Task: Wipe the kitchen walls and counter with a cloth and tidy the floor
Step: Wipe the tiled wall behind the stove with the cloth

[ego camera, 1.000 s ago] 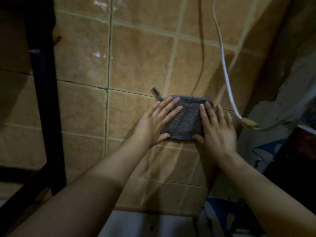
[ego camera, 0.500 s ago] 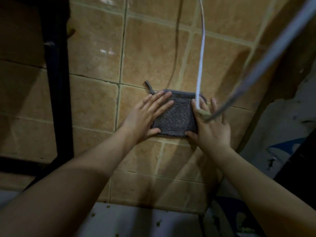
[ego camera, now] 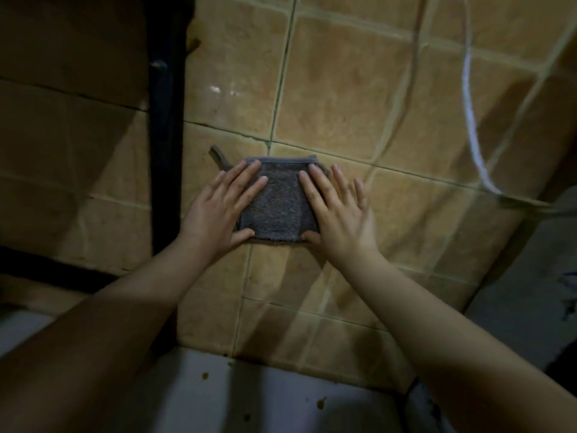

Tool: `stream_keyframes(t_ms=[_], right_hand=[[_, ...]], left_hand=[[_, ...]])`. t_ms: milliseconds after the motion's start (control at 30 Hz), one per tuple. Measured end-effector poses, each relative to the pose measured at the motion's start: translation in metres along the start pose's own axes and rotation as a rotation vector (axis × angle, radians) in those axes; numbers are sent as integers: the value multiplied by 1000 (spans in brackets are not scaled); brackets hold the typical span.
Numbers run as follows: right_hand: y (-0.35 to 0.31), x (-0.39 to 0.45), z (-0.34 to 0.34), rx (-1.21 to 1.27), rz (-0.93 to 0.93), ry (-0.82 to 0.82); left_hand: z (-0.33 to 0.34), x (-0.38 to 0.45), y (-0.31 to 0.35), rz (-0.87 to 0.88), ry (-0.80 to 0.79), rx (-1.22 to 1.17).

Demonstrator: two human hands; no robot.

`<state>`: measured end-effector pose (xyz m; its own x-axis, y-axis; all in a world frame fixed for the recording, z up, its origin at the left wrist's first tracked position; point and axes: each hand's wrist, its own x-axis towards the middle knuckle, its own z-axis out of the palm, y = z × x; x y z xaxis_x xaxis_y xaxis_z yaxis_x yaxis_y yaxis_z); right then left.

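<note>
Nearest you, below your wrists, a pale counter surface runs along the foot of the wall, dotted with a few small brown specks. Your two forearms reach up from it to the tan tiled wall. Your left hand lies flat with fingers straight and slightly spread, its fingertips pressing the left edge of the grey cloth and its thumb tucked under the cloth's lower left corner. Your right hand mirrors it: fingers straight and fanned apart, the inner two on the cloth's right side, the outer ones on bare tile, the thumb touching the lower right corner. The cloth is a small folded square held flat against the wall between your hands, straddling a grout line. Just beyond your left fingertips a short hanging loop sticks out from its upper left corner. Farther left of your left hand stands a black vertical post. Up and to the right, well past your right fingers, a white cord hangs down across the tiles.
</note>
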<state>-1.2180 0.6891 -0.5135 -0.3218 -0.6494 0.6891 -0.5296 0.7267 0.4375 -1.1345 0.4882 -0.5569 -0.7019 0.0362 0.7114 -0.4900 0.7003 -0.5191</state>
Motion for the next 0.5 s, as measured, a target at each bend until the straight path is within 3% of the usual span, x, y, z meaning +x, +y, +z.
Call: stream_keyframes(t_ms=[367,500], right_hand=[[-28,-14,21,-55,-27,71],[-38,-22,29,-31,-28,69]], left_hand=[[15,-29,8,-64,-151,-41],[21,-42,14,-70,-137,-34]])
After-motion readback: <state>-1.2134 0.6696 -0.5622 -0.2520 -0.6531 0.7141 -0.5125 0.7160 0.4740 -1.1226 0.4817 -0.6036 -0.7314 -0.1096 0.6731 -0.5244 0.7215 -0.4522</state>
